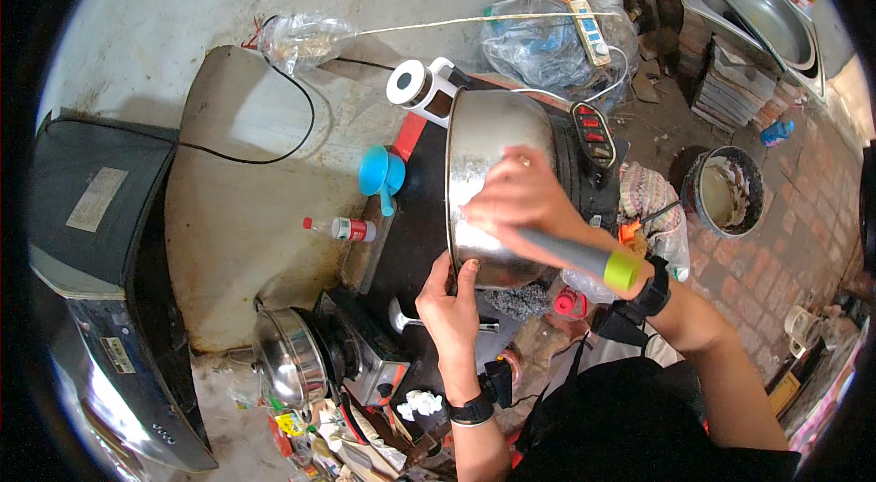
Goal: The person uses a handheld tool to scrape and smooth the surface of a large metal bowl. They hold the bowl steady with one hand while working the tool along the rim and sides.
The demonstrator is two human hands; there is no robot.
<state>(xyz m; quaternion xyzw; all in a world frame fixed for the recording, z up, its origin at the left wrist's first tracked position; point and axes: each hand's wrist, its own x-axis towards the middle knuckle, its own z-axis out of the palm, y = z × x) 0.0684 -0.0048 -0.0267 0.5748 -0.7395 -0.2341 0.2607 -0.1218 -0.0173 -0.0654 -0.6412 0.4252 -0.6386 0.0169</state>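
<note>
A large stainless steel pot (484,149) is tipped on its side on the dark counter, its rim toward the left. My left hand (452,304) grips the rim at its near end, thumb on the outer wall. My right hand (529,190) lies in front of the pot and is closed round a grey handle with a lime-green end (579,259). The working end of that tool is hidden behind my fingers, so its kind cannot be told. Below the pot, close to my left hand, are a dark wire scouring pad (520,301) and a metal ladle (401,316).
Left of the pot are a white jug (422,85), a blue dipper (379,174) and a red-capped bottle (342,228). A lidded pot (292,354) stands by a cooker (379,363). A power strip (589,31) hangs behind. A bucket (701,199) stands on the brick floor.
</note>
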